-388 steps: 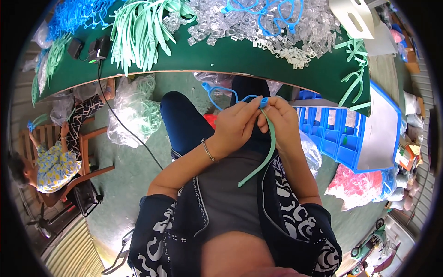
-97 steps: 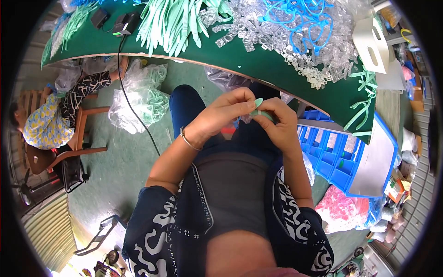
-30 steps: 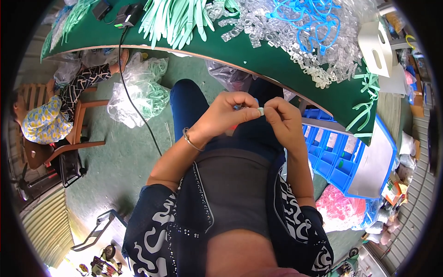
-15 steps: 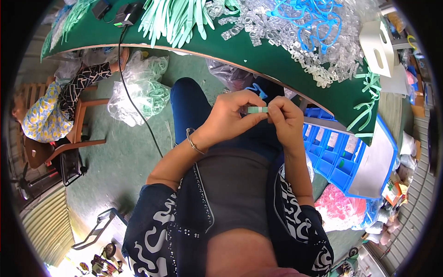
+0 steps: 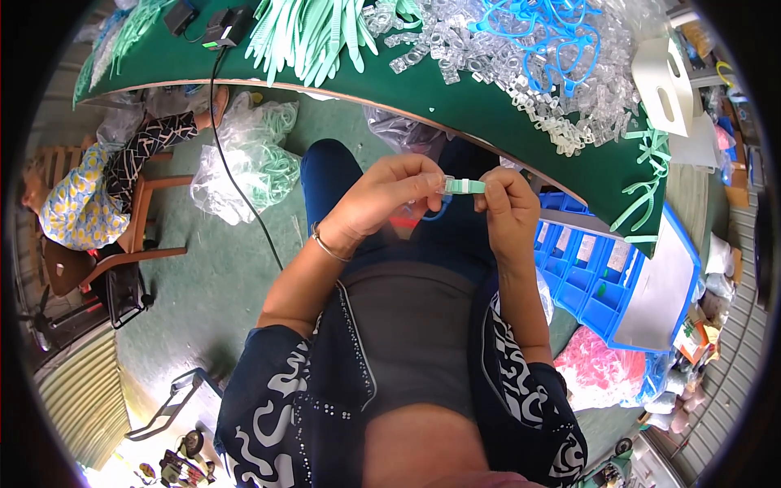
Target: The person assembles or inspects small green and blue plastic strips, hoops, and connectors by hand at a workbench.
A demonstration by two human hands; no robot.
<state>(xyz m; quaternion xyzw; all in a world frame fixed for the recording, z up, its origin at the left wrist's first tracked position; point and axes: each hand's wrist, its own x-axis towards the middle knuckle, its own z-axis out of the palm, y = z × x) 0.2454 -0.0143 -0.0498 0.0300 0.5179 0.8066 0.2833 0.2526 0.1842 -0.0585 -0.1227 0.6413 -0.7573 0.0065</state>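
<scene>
Over my lap, a pale green strap (image 5: 476, 187) stretches between my two hands, with a small white band (image 5: 465, 186) around it. My left hand (image 5: 381, 202) pinches its left end, where a clear plastic buckle (image 5: 448, 185) shows at the fingertips. Thumb and fingers of my right hand (image 5: 512, 210) close on the strap's other end. Below my left fingers hangs part of a blue piece (image 5: 439, 210); how it joins the strap is hidden.
On the green table (image 5: 390, 89) lie green straps (image 5: 313, 41), a heap of clear plastic buckles (image 5: 455, 53) and blue frames (image 5: 561, 61). A blue compartment tray (image 5: 582, 281) stands at right. A black cable (image 5: 236, 187) hangs at left, near bagged straps (image 5: 268, 171). Another person (image 5: 85, 199) sits far left.
My left hand has moved slightly left and down, its fingers now at the buckle. More of the strap, white band and buckle shows between my hands. The blue piece now hangs lower.
</scene>
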